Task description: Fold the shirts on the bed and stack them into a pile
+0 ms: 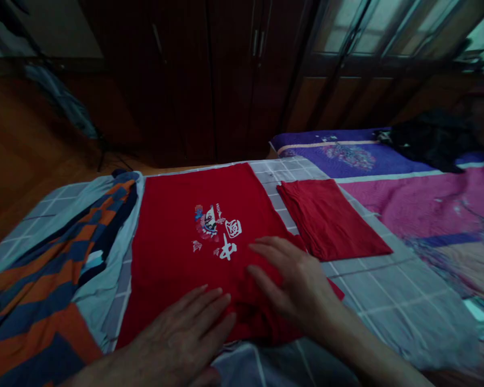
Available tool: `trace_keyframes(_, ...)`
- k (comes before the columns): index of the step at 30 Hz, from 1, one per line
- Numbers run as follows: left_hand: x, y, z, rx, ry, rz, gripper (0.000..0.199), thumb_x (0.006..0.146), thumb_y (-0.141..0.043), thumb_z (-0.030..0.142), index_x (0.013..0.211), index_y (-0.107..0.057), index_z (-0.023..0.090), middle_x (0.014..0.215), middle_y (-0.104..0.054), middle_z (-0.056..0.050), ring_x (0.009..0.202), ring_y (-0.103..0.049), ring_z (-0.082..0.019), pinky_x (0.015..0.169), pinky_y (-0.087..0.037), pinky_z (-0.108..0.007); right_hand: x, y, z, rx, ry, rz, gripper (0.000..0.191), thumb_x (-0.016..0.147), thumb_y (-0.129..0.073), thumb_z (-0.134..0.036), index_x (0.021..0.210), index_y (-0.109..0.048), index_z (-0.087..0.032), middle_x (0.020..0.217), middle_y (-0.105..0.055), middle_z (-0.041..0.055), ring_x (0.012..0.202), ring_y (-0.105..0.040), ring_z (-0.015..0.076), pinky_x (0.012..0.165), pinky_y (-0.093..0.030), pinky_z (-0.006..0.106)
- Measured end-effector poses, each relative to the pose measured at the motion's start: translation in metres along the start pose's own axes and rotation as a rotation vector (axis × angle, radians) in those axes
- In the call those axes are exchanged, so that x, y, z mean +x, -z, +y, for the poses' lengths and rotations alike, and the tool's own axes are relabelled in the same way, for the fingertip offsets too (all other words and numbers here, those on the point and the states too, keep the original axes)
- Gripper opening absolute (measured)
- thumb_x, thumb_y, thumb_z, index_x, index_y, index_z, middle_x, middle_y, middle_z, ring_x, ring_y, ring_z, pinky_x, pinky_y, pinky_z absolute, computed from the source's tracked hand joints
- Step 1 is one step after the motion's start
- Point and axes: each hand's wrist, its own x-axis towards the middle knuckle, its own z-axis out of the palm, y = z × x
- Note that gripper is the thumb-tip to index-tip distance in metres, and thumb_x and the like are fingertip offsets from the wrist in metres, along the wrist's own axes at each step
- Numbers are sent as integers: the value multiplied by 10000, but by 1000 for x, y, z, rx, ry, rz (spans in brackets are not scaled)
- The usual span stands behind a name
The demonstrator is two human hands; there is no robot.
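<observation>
A red shirt point(169, 215) with a white and coloured print is spread on a grey checked sheet point(367, 285). My left hand point(181, 333) lies over the shirt's near edge, its fingers extended. On the right part of the shirt, beside the white characters, rests my right hand point(290, 274) with its fingers apart. Wrinkles show in the red cloth between and below the hands. A folded red cloth point(331, 217) sits to the right of the shirt.
Orange and blue striped clothing point(60, 269) lies at the left over pale blue cloth. Beyond the sheet stands a dark wardrobe point(234, 80). A purple and pink bedcover point(411, 199) with a black garment point(431, 134) on it is at the right.
</observation>
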Motion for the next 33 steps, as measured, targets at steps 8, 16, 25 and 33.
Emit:
trace_keyframes(8,70,-22,13,-37,-300,-103,765,823,-634,411,1437,-252,162,1491,-270,-177,1384,-195,-320,1113,-245,-506,-101,8,93,-373,-888,-83,348,891,-431,-460,919,-667,-207,887,-643,67,724,-632,220,626,-409,316)
trace_keyframes(16,72,-48,-3,-108,-266,-84,603,830,-585,262,1381,-354,178,1479,-326,-139,1374,-247,-306,1092,-295,-526,-91,-5,71,-250,-890,-102,200,791,-545,-334,653,-552,-189,645,-560,10,572,-519,153,528,-285,262)
trace_keyframes(25,72,-47,-5,-168,-285,-74,558,838,-538,219,1369,-366,196,1475,-345,-115,1377,-252,-274,1107,-272,-509,-101,3,92,910,-1133,748,295,565,-774,-372,579,-558,-172,496,-527,-36,440,-452,95,429,-348,211)
trace_keyframes(33,73,-34,-4,-282,-314,-136,612,839,-547,225,1407,-322,208,1480,-343,-80,1387,-229,-250,1140,-197,-487,-92,-6,88,800,-1083,822,259,599,-750,-377,717,-650,-169,613,-637,11,519,-562,146,469,-442,241)
